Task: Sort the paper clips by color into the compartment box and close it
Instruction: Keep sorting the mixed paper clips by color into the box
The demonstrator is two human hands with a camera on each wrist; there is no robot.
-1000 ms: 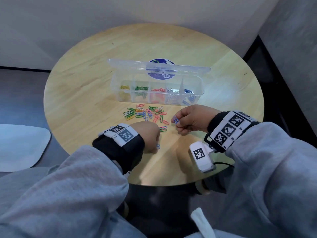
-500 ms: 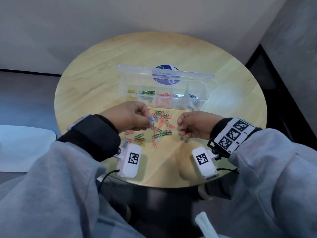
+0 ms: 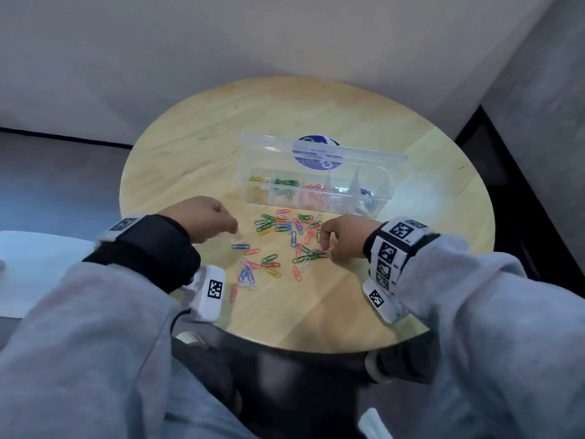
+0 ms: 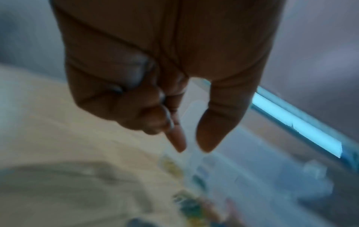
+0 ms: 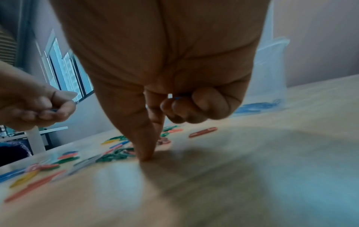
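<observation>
left hand (image 3: pixel 207 218) has pulled back to the left of the loose paper clips (image 3: pixel 285 242) since half a second ago, when it pinched at the pile's middle; fingers curled, thumb and forefinger just apart, cannot tell if it holds a clip. right hand (image 3: pixel 343 237) has dropped onto the pile's right edge, thumb and forefinger tip on the bench (image 3: pixel 316 312) by a green clip (image 5: pixel 114 156), other fingers curled round something blue. compartment box (image 3: pixel 316 182) open at far side, part filled; sorting mid-way
</observation>
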